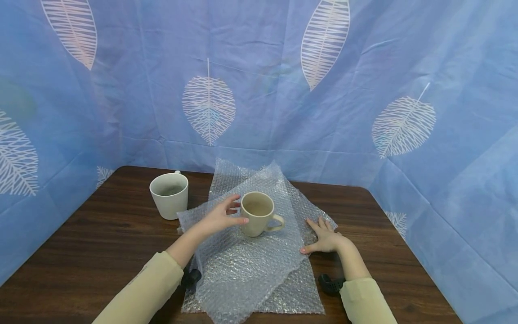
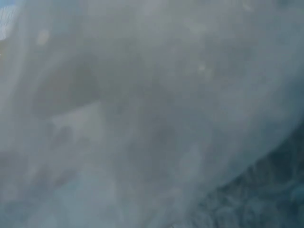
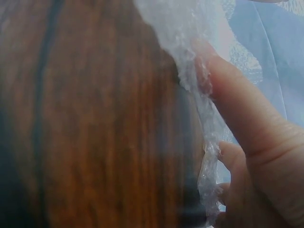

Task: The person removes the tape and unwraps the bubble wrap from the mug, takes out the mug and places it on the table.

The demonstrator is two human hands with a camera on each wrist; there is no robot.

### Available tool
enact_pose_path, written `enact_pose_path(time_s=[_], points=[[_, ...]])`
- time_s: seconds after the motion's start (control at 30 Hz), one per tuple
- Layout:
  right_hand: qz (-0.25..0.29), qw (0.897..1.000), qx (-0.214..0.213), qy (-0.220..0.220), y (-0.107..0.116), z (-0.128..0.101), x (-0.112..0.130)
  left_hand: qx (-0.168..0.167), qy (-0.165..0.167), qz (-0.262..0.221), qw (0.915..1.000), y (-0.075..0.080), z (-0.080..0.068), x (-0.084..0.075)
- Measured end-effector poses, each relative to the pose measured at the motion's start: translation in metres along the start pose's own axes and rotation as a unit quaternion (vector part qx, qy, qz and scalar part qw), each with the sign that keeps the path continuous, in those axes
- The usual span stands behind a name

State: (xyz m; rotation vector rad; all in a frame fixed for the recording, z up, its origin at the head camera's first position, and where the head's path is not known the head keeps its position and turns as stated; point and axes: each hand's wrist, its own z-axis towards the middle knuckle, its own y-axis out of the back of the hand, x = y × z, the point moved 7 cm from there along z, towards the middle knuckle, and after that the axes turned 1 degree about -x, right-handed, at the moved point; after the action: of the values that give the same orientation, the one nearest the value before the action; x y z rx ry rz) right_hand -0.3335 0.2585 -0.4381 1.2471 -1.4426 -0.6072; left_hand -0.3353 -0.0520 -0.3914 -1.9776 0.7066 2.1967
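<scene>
A beige mug (image 1: 255, 222) stands upright on bubble wrap (image 1: 243, 279), its handle pointing right. My left hand (image 1: 216, 220) is at the mug's left side, thumb across its front and fingertips beside its rim, loosely bent rather than wrapped round it. On the right edge of the wrap rests my right hand (image 1: 325, 238), its fingers spread. The right wrist view shows the thumb (image 3: 242, 99) touching the wrap's edge (image 3: 202, 114), with other fingers partly hidden beyond it. The left wrist view is blurred by pale, translucent material.
A white mug (image 1: 171, 202) stands at the back left of the dark wooden table (image 1: 101, 243). The bubble wrap lies in overlapping sheets, some reaching the table's back edge. A blue leaf-patterned curtain (image 1: 259, 103) hangs behind and beside the table.
</scene>
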Motion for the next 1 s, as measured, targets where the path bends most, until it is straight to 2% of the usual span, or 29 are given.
enact_pose_path(time_s=[0.23, 0.57, 1.0], points=[[-0.007, 1.0, 0.002, 0.003, 0.001, 0.0, 0.002, 0.004, 0.011, -0.011, 0.9999, -0.006, -0.002, -0.001], [-0.005, 1.0, 0.003, 0.002, 0.001, -0.002, 0.002, -0.038, 0.043, -0.06, 0.9966, -0.012, -0.004, -0.009], [-0.006, 1.0, -0.002, 0.008, 0.001, -0.003, 0.003, -0.064, 0.027, -0.067, 0.9953, -0.018, 0.002, -0.003]])
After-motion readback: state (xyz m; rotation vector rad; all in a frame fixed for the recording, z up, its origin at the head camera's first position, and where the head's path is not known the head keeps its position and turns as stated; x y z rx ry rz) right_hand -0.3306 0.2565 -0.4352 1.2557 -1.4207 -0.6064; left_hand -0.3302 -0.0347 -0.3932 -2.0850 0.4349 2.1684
